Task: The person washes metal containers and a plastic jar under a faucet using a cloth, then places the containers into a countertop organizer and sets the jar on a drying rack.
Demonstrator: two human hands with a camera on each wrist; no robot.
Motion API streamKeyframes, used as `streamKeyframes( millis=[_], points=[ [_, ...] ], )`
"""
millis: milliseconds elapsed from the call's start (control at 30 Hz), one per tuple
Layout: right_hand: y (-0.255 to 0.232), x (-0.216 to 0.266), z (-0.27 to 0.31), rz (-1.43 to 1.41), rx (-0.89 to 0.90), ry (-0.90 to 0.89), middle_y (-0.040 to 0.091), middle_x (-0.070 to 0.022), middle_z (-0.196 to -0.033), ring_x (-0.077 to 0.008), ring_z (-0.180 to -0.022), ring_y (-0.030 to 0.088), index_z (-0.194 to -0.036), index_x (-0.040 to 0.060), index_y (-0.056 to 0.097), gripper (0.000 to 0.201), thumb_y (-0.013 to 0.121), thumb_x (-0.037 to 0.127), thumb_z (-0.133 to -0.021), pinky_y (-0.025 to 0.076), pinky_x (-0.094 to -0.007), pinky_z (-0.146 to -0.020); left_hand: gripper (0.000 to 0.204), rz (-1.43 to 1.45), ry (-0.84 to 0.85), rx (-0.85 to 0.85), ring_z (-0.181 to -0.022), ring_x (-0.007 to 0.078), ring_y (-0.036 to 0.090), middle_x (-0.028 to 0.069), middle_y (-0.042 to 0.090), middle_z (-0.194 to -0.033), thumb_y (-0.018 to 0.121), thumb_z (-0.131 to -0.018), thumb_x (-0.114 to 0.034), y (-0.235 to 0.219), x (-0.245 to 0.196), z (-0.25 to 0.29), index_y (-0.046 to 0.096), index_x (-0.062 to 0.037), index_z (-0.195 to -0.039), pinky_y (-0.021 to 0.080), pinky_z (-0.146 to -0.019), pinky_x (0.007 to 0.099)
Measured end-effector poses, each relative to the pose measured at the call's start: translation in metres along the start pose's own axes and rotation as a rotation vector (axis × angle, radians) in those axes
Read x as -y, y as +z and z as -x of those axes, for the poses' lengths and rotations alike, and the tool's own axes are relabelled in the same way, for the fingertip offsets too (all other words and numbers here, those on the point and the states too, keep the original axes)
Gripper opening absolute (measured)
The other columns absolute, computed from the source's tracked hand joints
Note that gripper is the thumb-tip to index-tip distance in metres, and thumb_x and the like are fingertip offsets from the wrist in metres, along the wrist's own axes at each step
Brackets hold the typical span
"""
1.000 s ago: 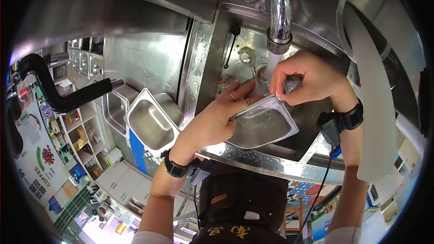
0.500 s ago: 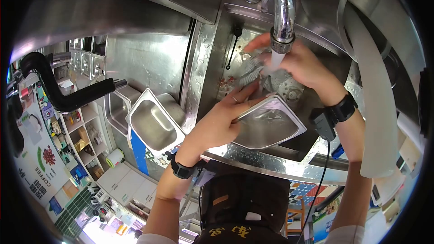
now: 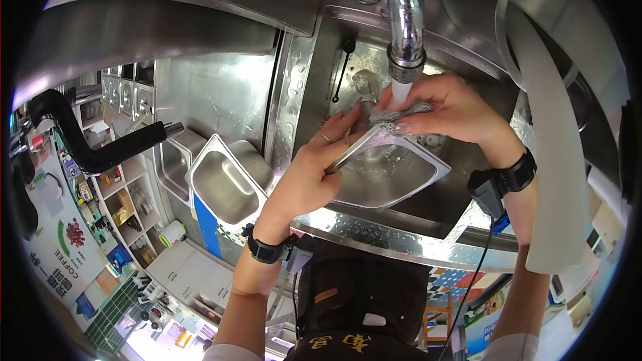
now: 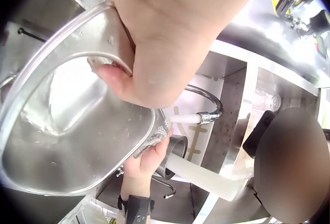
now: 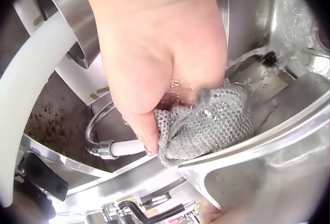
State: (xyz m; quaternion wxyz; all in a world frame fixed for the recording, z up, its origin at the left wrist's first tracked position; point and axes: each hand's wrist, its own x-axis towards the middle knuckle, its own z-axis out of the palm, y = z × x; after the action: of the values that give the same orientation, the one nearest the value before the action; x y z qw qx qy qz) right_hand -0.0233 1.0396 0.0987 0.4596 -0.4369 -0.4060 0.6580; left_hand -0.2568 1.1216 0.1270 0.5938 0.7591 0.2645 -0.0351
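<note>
- Steel surfaces fill much of my head view, with a counter [image 3: 214,87] left of the sink. I judge the step in hand to be scrubbing a pan's rim under running water.
- The sink [image 3: 294,93] bounds the work. Its front lip runs just by the pan's near side, so I would keep strokes short that way. More room lies in the basin to the pan's right.
- A pale hose [image 3: 552,160] stands near the right wrist on its outer side, which I think limits any wide swing of that arm.
- The faucet [image 3: 406,27] hangs with its mouth just above the right hand, so I count upward lifts as tight. Its water [image 3: 401,92] falls by the pan's far corner.
- The pan [image 3: 378,180] is held tilted over the sink, well apart from the spare pan [image 3: 227,184] at left. I cannot tell whether its underside touches steel.
- The left hand [image 3: 309,170] grips the rim: thumb inside, fingers along the outer wall, some slightly apart.
- The right hand [image 3: 451,107] pinches a mesh cloth between thumb and fingers; some fingertips are hidden, so I cannot tell how those lie.
- The cloth [image 5: 206,126] is bunched and wet, touching the rim. I judge the next move calls for sliding it along that edge with light pressure, while the left hand steadies or turns the pan.
</note>
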Motion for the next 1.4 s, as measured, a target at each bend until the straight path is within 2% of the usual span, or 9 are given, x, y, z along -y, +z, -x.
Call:
streamKeyframes(
  millis=[200, 367, 467, 633, 800, 900, 1133, 1200, 1400],
  points=[
    [0.003, 0.007, 0.0, 0.413, 0.126, -0.024, 0.059, -0.0068, -0.092, -0.0181, -0.084, 0.056, -0.087, -0.0002, 0.061, 0.014, 0.064, 0.01, -0.078, 0.044, -0.0292, -0.076, 0.071, -0.03, 0.096, -0.058, -0.132, 0.0313, 0.025, 0.0155, 0.032, -0.14, 0.037, -0.056, 0.013, 0.007, 0.021, 0.009, 0.051, -0.0068, -0.123, 0.023, -0.105, 0.0326],
    [0.0, 0.006, 0.009, 0.616, 0.169, -0.086, 0.057, -0.0072, -0.089, -0.0204, -0.081, 0.055, -0.085, -0.0001, 0.057, 0.013, 0.063, 0.01, -0.078, 0.043, -0.0295, -0.074, 0.066, 0.213, -0.032, -0.174, -0.132, 0.0266, 0.027, 0.0151, 0.03, -0.142, 0.039, -0.056, 0.013, 0.013, 0.023, 0.022, 0.054, -0.001, -0.118, 0.025, -0.1, 0.0263],
    [-0.015, 0.0, 0.02, 0.582, 0.228, 0.032, 0.056, -0.0088, -0.091, -0.022, -0.085, 0.056, -0.09, 0.002, 0.058, 0.017, 0.063, 0.014, -0.078, 0.046, -0.0304, -0.071, 0.063, 0.339, -0.155, -0.256, -0.13, 0.023, 0.03, 0.0163, 0.03, -0.142, 0.04, -0.056, 0.014, 0.01, 0.027, 0.033, 0.055, 0.0005, -0.116, 0.029, -0.096, 0.0231],
    [-0.013, -0.014, 0.026, 0.523, 0.082, -0.014, 0.057, -0.0087, -0.09, -0.0221, -0.081, 0.056, -0.09, 0.0011, 0.058, 0.023, 0.066, 0.018, -0.076, 0.046, -0.0301, -0.068, 0.062, 0.296, -0.061, -0.285, -0.128, 0.0214, 0.033, 0.0173, 0.029, -0.142, 0.039, -0.059, 0.014, 0.008, 0.027, 0.03, 0.055, -0.0009, -0.117, 0.033, -0.09, 0.0193],
    [0.011, 0.002, -0.002, 0.578, -0.02, -0.044, 0.059, -0.0074, -0.089, -0.0202, -0.083, 0.056, -0.087, 0.0028, 0.059, 0.021, 0.07, 0.016, -0.074, 0.044, -0.0303, -0.075, 0.066, 0.191, -0.142, -0.267, -0.123, 0.0149, 0.04, 0.0115, 0.029, -0.143, 0.038, -0.059, 0.014, 0.02, 0.017, 0.024, 0.052, -0.003, -0.122, 0.037, -0.07, 0.016],
    [0.015, -0.002, -0.009, 0.616, -0.023, -0.197, 0.059, -0.0081, -0.091, -0.0224, -0.083, 0.056, -0.09, 0.0035, 0.058, 0.024, 0.07, 0.016, -0.074, 0.044, -0.0314, -0.075, 0.068, 0.064, -0.027, -0.297, -0.12, 0.0117, 0.043, 0.0096, 0.029, -0.144, 0.038, -0.058, 0.014, 0.02, 0.024, 0.022, 0.051, -0.0031, -0.122, 0.037, -0.063, 0.0151],
    [-0.008, -0.007, 0.021, 0.712, 0.038, 0.002, 0.056, -0.0095, -0.088, -0.0252, -0.082, 0.056, -0.089, 0.0023, 0.056, 0.023, 0.067, 0.017, -0.075, 0.045, -0.0334, -0.071, 0.066, 0.116, 0.032, -0.352, -0.127, 0.0225, 0.036, 0.015, 0.027, -0.143, 0.038, -0.057, 0.013, 0.015, 0.026, 0.028, 0.052, -0.0001, -0.12, 0.03, -0.096, 0.023],
    [-0.009, -0.005, 0.022, 0.647, 0.045, 0.066, 0.057, -0.0082, -0.087, -0.024, -0.084, 0.056, -0.087, 0.0029, 0.056, 0.022, 0.068, 0.015, -0.074, 0.044, -0.0324, -0.073, 0.065, 0.154, -0.01, -0.339, -0.128, 0.0239, 0.036, 0.015, 0.027, -0.143, 0.038, -0.057, 0.013, 0.013, 0.023, 0.029, 0.053, 0.0003, -0.119, 0.032, -0.094, 0.0224],
    [0.016, 0.0, -0.013, 0.627, 0.064, -0.212, 0.058, -0.0069, -0.086, -0.0224, -0.082, 0.056, -0.088, 0.0029, 0.057, 0.022, 0.068, 0.018, -0.075, 0.043, -0.0321, -0.072, 0.063, 0.096, -0.019, -0.309, -0.125, 0.0194, 0.038, 0.0149, 0.03, -0.142, 0.039, -0.057, 0.013, 0.017, 0.016, 0.026, 0.054, 0.0002, -0.117, 0.035, -0.087, 0.0198]
  ],
)
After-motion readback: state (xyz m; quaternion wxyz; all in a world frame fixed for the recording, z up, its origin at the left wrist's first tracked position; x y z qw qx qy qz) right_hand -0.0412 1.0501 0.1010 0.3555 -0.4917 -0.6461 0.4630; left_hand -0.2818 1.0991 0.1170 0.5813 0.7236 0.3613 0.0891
